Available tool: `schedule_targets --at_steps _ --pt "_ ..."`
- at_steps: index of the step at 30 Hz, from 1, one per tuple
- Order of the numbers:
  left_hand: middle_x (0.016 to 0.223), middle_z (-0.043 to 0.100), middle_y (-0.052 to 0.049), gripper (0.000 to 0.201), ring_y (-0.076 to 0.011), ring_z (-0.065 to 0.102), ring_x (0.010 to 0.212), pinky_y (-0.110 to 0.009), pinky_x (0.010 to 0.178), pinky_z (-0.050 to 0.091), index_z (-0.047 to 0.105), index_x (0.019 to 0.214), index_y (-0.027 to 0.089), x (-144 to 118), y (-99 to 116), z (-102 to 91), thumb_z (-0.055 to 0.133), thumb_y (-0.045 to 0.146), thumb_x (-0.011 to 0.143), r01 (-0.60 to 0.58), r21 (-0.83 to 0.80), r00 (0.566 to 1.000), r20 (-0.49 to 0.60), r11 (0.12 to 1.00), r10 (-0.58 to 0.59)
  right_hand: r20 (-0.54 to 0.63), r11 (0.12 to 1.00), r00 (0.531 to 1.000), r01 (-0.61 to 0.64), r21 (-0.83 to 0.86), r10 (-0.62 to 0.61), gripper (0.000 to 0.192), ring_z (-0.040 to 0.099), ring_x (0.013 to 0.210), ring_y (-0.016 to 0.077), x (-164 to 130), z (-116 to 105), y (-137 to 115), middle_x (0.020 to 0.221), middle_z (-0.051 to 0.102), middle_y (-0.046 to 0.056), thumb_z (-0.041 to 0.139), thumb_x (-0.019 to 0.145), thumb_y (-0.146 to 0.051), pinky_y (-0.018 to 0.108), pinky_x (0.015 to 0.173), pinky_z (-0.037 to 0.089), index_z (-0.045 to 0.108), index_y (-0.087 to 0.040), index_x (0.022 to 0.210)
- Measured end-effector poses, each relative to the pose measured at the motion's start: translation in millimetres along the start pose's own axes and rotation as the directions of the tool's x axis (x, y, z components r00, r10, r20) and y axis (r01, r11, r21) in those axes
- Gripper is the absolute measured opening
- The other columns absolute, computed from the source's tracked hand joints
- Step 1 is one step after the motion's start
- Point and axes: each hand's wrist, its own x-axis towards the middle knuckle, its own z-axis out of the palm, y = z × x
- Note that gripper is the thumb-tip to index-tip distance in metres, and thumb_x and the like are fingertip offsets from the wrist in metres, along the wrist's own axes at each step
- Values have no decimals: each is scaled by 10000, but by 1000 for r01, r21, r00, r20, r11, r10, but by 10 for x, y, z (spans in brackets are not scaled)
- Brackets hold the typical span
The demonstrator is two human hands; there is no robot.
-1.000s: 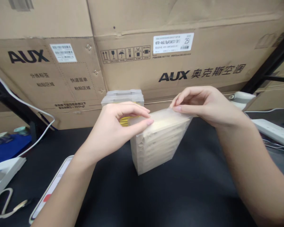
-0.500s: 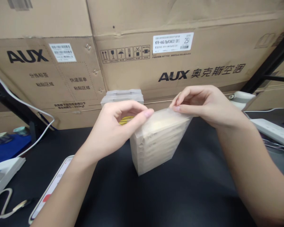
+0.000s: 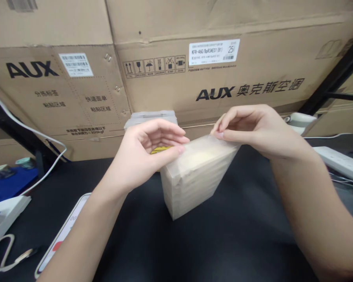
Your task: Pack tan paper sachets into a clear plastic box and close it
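A frosted translucent plastic box (image 3: 194, 184) stands tilted on the black table, with several pale, flat items showing faintly through its side. My left hand (image 3: 153, 152) is at its upper left edge, the thumb touching the top and the fingers parted from the thumb. At the far right top corner, my right hand (image 3: 250, 127) pinches the box's thin upper edge between thumb and fingertips. Behind my left hand stands another clear plastic box (image 3: 153, 116), mostly hidden. A bit of something yellow (image 3: 159, 149) shows under my left fingers.
Large cardboard cartons (image 3: 153, 90) form a wall behind the black table (image 3: 223, 243). A phone (image 3: 63, 231) lies beside my left forearm, near a cable (image 3: 2, 266). At the right are a white power strip (image 3: 341, 164) and a white device (image 3: 300, 121).
My left fingers have lifted and spread away from the thumb at the box's edge. My right hand keeps its pinch, and the box has barely moved.
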Motion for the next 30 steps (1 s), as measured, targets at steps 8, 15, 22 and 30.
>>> schedule_targets --at_steps 8,15,22,30 --pt "887 765 -21 208 -165 745 815 -262 785 620 673 884 196 6 -24 -4 790 156 717 -23 -11 998 -56 1000 22 18 1000 1000 22 -9 -22 136 660 773 166 -47 -30 -56 766 713 27 811 713 -224 283 694 500 681 -187 709" --pt "865 765 -14 174 -173 749 816 -268 771 620 676 871 203 2 -9 10 761 151 729 -11 -8 999 -51 1000 11 72 999 997 30 -33 -28 125 649 715 152 -93 -69 -139 734 715 30 812 707 -218 262 639 503 690 -195 698" --pt "863 765 -16 201 -190 749 823 -290 757 624 664 876 214 14 -52 -14 774 171 714 42 -74 999 -29 996 -45 101 997 994 50 -60 -44 108 651 702 144 -125 -79 -214 708 698 17 810 712 -214 234 610 506 703 -208 694" --pt "799 759 -7 227 -194 751 771 -238 598 600 662 868 227 23 7 -49 773 153 684 170 -177 985 71 969 -160 216 997 975 60 -42 -49 96 667 680 155 -165 -125 -262 695 697 22 803 717 -182 243 589 529 713 -212 699"
